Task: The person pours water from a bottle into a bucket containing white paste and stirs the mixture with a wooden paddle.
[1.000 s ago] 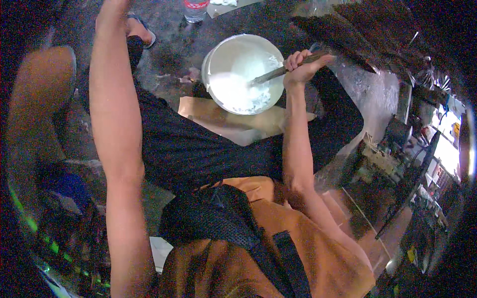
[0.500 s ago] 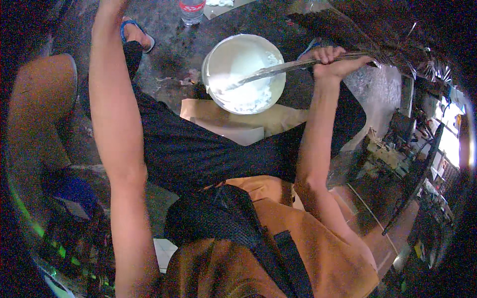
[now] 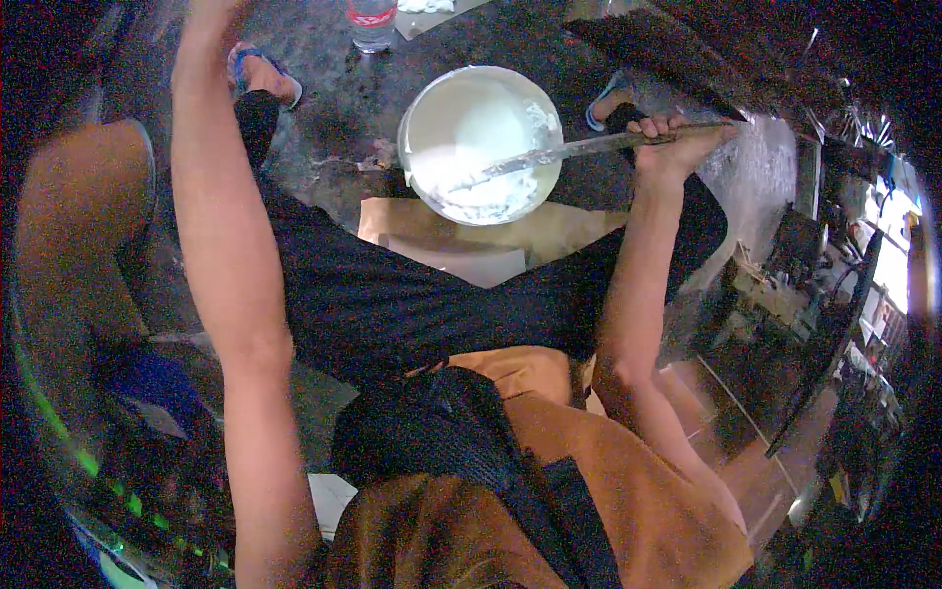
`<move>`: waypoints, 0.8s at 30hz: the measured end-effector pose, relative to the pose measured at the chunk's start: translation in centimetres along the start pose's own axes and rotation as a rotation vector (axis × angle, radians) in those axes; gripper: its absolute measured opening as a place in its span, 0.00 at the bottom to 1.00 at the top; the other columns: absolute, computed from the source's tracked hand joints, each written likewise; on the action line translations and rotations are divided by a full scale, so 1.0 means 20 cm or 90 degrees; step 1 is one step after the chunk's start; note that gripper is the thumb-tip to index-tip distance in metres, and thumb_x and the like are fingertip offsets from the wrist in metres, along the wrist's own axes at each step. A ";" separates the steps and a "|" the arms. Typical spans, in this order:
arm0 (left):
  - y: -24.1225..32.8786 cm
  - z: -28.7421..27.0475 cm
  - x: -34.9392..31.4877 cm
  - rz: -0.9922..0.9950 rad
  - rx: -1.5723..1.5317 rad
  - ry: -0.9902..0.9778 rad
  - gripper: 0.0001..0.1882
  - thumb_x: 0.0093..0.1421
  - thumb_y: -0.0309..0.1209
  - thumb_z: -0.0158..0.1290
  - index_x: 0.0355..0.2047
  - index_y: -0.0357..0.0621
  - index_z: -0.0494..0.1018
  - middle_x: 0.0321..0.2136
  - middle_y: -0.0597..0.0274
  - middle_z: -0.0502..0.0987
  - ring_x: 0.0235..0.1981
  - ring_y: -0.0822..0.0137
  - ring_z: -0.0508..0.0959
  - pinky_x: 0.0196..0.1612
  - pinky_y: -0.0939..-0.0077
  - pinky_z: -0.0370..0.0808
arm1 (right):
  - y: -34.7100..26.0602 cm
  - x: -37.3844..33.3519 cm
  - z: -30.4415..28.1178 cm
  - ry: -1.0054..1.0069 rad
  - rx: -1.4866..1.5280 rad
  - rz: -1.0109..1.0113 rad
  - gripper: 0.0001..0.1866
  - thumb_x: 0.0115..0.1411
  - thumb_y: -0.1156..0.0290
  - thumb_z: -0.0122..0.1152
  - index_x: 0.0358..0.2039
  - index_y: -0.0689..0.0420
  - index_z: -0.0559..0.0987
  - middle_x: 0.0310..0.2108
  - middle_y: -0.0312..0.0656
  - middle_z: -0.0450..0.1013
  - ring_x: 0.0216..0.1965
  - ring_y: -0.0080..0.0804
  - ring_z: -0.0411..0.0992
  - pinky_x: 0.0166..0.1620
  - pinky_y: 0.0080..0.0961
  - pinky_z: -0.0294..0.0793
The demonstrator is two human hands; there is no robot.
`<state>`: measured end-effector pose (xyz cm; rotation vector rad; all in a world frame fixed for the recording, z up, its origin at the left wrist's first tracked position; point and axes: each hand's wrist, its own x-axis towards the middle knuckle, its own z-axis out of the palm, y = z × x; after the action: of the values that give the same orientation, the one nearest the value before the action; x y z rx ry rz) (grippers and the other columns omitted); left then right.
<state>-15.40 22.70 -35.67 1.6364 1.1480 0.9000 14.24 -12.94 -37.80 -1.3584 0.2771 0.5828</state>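
My right hand point(image 3: 677, 145) is closed round the handle end of a long flat stirring stick point(image 3: 589, 147). The stick slants down to the left, and its far end dips into white paste point(image 3: 500, 191) in a round white bucket point(image 3: 410, 137). The paste lies low in the bucket, with smears up the right inner wall. My left arm point(image 3: 231, 245) stretches up along the left side and passes the top edge at about the wrist, so the hand itself is out of the picture.
The bucket stands partly over a flattened cardboard piece point(image 3: 392, 218) on the dark floor. Beyond it is a clear plastic bottle point(image 3: 373, 29) with a red label, beside a sheet point(image 3: 432, 22) carrying a white lump. Dark sheeting point(image 3: 677, 49) lies at upper right; cluttered items point(image 3: 785, 294) stand at right.
My right hand has moved slightly right and down, turning the stick a little flatter. Its tip remains in the bucket. My left arm has shifted slightly left.
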 end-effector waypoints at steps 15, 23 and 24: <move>0.35 0.21 -0.32 0.141 0.117 -0.018 0.17 0.60 0.36 0.54 0.41 0.34 0.73 0.28 0.65 0.75 0.29 0.75 0.74 0.34 0.81 0.70 | -0.23 -0.49 0.01 -0.320 0.078 -0.039 0.44 0.49 0.21 0.24 0.16 0.56 0.64 0.16 0.38 0.57 0.20 0.32 0.55 0.31 0.31 0.59; 0.37 0.22 -0.30 0.077 0.155 -0.004 0.16 0.60 0.36 0.53 0.41 0.34 0.72 0.28 0.64 0.75 0.30 0.74 0.74 0.36 0.80 0.70 | -0.27 -0.66 0.02 -0.399 0.115 -0.104 0.33 0.57 0.35 0.36 0.24 0.58 0.66 0.20 0.40 0.61 0.24 0.33 0.60 0.33 0.31 0.62; 0.37 0.23 -0.31 0.104 0.130 -0.014 0.17 0.60 0.36 0.53 0.42 0.34 0.72 0.28 0.64 0.75 0.30 0.74 0.74 0.36 0.80 0.70 | -0.30 -0.68 0.01 -0.427 0.105 -0.093 0.38 0.52 0.28 0.34 0.23 0.57 0.66 0.21 0.38 0.60 0.25 0.32 0.58 0.36 0.33 0.60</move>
<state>-10.93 14.51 -30.58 1.9237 1.1337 0.8871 6.18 -16.47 -25.90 -0.9504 -0.3099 0.8350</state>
